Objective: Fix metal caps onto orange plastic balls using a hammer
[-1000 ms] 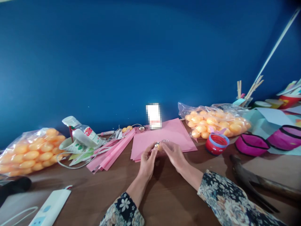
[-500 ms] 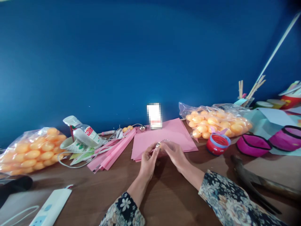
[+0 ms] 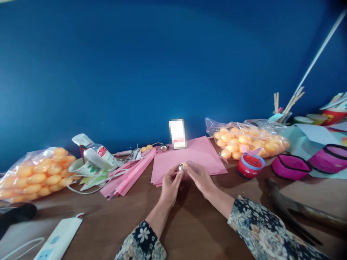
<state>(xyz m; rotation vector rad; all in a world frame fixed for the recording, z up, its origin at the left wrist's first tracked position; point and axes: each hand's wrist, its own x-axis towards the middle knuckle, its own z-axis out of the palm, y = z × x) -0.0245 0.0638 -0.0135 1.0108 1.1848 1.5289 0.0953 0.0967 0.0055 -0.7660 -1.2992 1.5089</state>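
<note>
Between the thumb and fingers of my left hand [image 3: 170,186] is pinched a small shiny silvery ball [image 3: 180,167]. My right hand [image 3: 200,178] is closed right beside it, its fingertips meeting a tiny yellowish piece [image 3: 185,165] at the ball's side. What exactly the right fingers grip is too small to make out. A faint silvery, see-through edge [image 3: 191,161] shows just behind the right fingers. Both hands are held over the near edge of a stack of pink paper sheets [image 3: 189,151].
Pink paper strips [image 3: 130,178], a white cup [image 3: 84,167] and a bag of orange balls [image 3: 38,175] lie left. Another ball bag [image 3: 244,141], a red tin [image 3: 251,168], magenta fabric bands [image 3: 291,168] and a hammer [image 3: 284,206] are right. A power strip [image 3: 58,238] sits front left.
The hands stay together with almost no movement. The right fingertips have shifted very slightly at the silvery ball, and the whole view has drifted a little.
</note>
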